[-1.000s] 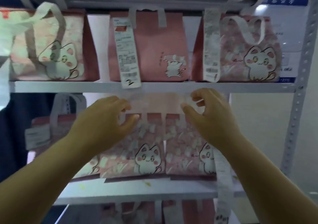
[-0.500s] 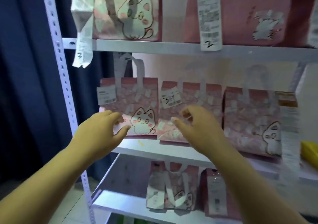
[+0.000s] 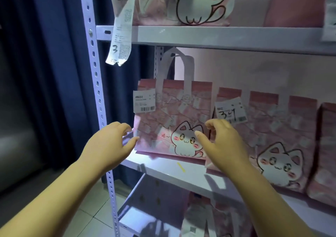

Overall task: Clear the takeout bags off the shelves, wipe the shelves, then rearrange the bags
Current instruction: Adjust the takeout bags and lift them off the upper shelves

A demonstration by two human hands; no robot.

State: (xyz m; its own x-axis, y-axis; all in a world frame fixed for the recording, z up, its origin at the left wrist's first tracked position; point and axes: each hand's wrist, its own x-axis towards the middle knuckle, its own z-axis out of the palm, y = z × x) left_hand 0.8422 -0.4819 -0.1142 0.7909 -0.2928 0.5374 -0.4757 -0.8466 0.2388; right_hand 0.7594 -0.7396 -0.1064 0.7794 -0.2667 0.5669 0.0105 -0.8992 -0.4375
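Here, the left hand (image 3: 109, 142) and the right hand (image 3: 222, 142) flank the leftmost takeout bag (image 3: 172, 116) on the middle shelf (image 3: 163, 165). Their fingers are loosely curled, and neither hand grips anything. The bag stands upright between the two palms, its handles rising above them. The left fingertips sit at its left edge, and the right thumb lies in front of the cat print. Just beyond the right hand stands a second bag (image 3: 269, 131). High above the left hand, a receipt (image 3: 121, 36) dangles.
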